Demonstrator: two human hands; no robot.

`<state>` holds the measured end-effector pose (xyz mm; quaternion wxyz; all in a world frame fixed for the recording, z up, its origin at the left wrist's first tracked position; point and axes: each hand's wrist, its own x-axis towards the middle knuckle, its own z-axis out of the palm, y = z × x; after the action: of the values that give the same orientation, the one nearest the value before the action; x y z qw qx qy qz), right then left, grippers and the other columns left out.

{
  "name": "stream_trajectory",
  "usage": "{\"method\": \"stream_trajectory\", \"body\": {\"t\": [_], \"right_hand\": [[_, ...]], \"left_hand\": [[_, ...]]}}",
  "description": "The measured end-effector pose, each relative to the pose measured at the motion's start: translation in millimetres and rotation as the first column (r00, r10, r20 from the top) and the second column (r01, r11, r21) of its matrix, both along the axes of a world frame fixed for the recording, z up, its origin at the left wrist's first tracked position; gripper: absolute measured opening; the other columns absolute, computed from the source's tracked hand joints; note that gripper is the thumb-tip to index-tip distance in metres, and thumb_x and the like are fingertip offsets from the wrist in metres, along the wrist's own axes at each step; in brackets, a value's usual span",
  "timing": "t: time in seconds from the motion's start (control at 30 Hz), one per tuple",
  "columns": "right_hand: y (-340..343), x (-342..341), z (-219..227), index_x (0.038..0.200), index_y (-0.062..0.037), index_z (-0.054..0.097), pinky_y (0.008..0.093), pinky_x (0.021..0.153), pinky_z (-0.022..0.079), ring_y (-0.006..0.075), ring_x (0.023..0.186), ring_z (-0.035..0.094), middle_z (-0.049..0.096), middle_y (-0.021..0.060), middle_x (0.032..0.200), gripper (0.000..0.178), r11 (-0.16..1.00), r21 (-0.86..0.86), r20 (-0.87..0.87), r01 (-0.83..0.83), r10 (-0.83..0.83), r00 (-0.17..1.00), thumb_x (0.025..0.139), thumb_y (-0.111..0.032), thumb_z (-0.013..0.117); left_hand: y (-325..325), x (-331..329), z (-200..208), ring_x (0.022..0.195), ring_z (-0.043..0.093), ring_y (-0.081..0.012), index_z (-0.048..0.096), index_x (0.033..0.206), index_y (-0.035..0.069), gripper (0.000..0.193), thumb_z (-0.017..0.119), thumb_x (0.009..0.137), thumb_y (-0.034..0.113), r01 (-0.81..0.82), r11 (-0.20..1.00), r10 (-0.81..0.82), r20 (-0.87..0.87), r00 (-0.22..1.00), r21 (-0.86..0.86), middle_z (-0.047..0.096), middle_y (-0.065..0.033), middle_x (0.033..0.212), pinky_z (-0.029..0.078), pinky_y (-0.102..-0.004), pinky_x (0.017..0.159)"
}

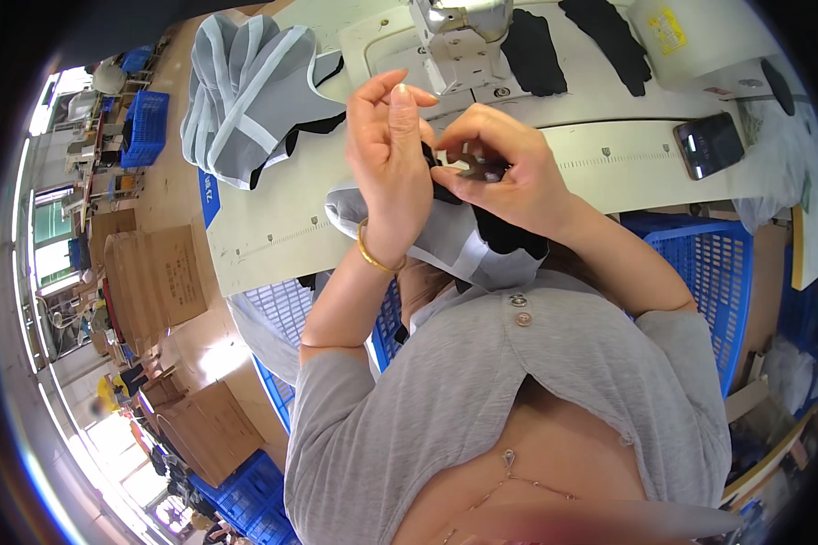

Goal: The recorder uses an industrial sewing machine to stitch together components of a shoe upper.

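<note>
My left hand [389,159] is raised over the near part of the sewing table, its fingers curled and partly hidden, with the black edging of a grey fabric piece [468,252] against its palm side. That piece has pale strips and hangs down over the table's front edge to my lap. Close beside it, my right hand [509,168] is closed in a pinch at the same black edging. A small dark metallic tool [489,171] shows within its fingers; its shape is mostly covered.
A sewing machine [463,45] stands behind my hands. Left on the table lies a stack of similar grey pieces [245,100]. Black fabric strips [532,54] and a phone [709,145] lie to the right. Blue crates [700,272] stand below the table; cartons [154,282] are on the floor.
</note>
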<state>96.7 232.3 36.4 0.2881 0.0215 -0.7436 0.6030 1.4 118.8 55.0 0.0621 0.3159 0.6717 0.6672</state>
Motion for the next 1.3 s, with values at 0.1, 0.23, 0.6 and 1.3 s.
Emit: {"method": "stream_trajectory", "body": {"t": [0.1,0.23,0.6,1.3], "right_hand": [[-2.3,-6.2,-3.7,0.088,-0.0013,0.062,0.0262,0.062,0.044,0.0136,0.073,0.058,0.061,0.0068,0.079,0.017,0.996,0.086,-0.038,0.012,-0.009,0.999,0.083,-0.012,0.074],[-1.4,-9.0,-5.6,0.088,-0.0004,0.062,0.0237,0.059,0.042,0.0079,0.067,0.054,0.061,0.0021,0.074,0.015,0.973,-0.188,0.161,0.133,-0.103,0.982,0.09,-0.014,0.069],[16.5,-7.0,12.3,0.085,-0.0018,0.062,0.0175,0.049,0.031,-0.002,0.058,0.043,0.052,-0.0074,0.063,0.018,0.867,-0.485,0.174,0.114,-0.032,0.984,0.094,-0.016,0.066],[33.9,-14.7,0.1,0.096,-0.0047,0.062,0.0318,0.055,0.049,0.0229,0.065,0.06,0.057,0.0058,0.087,0.026,0.668,0.637,-0.346,0.385,-0.199,0.917,0.082,-0.023,0.074]], "left_hand": [[7.4,-0.2,-0.3,0.064,0.049,-0.0031,0.05,0.116,-0.004,0.023,0.046,0.104,0.015,-0.016,0.996,0.008,0.087,0.996,0.092,0.064,-0.0057,0.09,0.04,-0.0186,0.061],[-9.0,-1.4,-8.6,0.083,0.056,-0.0219,0.053,0.113,-0.002,0.043,0.076,0.083,0.018,-0.452,0.873,0.379,-0.835,0.399,0.18,0.058,-0.0111,0.098,0.044,-0.0308,0.069],[-28.6,17.3,-7.0,0.071,0.06,-0.0134,0.062,0.095,-0.003,0.018,0.072,0.08,-0.005,-0.158,0.985,0.129,-0.301,0.945,-0.075,0.06,-0.0069,0.084,0.05,-0.025,0.065],[-27.7,-1.6,11.5,0.074,0.064,-0.0122,0.068,0.106,-0.006,0.022,0.071,0.088,0.005,0.242,0.969,-0.203,0.39,0.898,-0.051,0.07,-0.0087,0.089,0.054,-0.0251,0.068]]}}
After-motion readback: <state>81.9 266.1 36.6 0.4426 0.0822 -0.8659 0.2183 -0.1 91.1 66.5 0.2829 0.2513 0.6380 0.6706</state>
